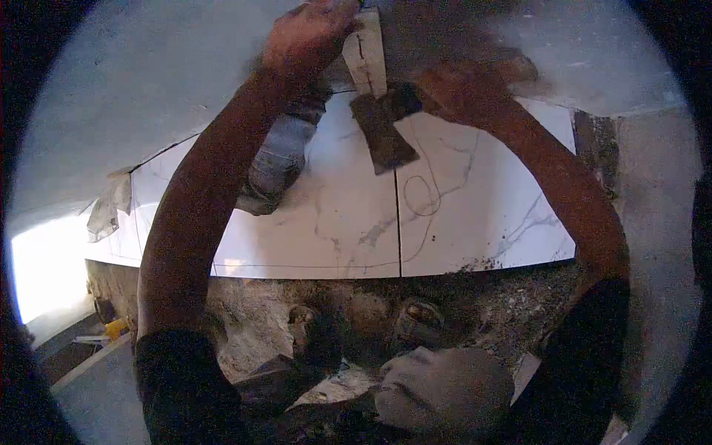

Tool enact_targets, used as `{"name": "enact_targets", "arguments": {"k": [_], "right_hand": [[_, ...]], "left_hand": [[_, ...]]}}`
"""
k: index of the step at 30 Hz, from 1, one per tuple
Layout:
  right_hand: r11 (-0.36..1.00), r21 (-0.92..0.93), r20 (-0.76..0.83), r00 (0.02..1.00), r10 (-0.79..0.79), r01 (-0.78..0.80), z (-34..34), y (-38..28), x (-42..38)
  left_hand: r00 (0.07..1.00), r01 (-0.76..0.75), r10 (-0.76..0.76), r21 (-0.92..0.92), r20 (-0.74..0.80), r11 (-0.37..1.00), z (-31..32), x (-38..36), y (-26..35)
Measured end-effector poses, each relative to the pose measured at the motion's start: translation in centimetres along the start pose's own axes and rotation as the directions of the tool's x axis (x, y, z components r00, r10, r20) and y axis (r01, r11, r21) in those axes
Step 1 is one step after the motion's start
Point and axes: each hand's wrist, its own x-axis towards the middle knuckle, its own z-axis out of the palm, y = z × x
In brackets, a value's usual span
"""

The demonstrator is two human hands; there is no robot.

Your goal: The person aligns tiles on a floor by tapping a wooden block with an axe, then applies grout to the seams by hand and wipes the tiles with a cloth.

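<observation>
At the top, my left hand (315, 37) is closed at the upper end of a pale, tapering strip (367, 59) with dark marks. Below the strip, a dark, flared flat piece (389, 141) lies over white, grey-veined slabs (341, 222). My right hand (467, 93) is raised by the wall, beside a dark block (404, 100); shadow and blur hide how its fingers are held. A crumpled, whitish wrapped object (282, 159) rests on the slab near my left forearm. Pencil lines, one of them a loop, run across the slabs.
A grey wall surface (178, 67) spans the top. Rough, dirty ground (519, 297) borders the slabs' lower edge, with the person's feet (304, 322) on it. A crumpled grey sheet (111, 208) hangs at left, and a yellow object (116, 328) sits below it.
</observation>
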Motion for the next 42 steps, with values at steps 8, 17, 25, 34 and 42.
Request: {"name": "enact_targets", "arguments": {"k": [8, 17, 25, 34, 42], "right_hand": [[0.967, -0.099, 0.014, 0.972, -0.234, 0.234, -1.2, -0.9, -0.1], [0.974, 0.052, 0.102, 0.969, -0.227, 0.222, -0.8, -3.2, -2.2], [0.998, -0.049, 0.039, 0.999, -0.031, 0.033, 0.4, 0.7, -0.4], [0.924, -0.172, 0.182, 0.933, -0.31, 0.34, -5.4, -0.3, 2.4], [0.98, 0.022, -0.028, 0.98, -0.195, 0.196, -3.4, 0.0, 0.5]], "left_hand": [[0.997, 0.049, -0.053, 0.072, 0.058, 0.996, -0.3, -0.7, 0.3], [0.999, 0.0, 0.002, 0.049, -0.037, 0.999, -0.5, -0.5, 0.7], [0.997, 0.027, -0.023, -0.062, 0.078, 0.998, -0.6, -0.5, 0.4], [0.992, 0.049, -0.048, -0.007, 0.115, 0.999, -0.9, -0.1, 0.7], [0.999, 0.022, -0.022, 0.007, 0.031, 1.0, 0.9, -0.6, -0.3]]}}
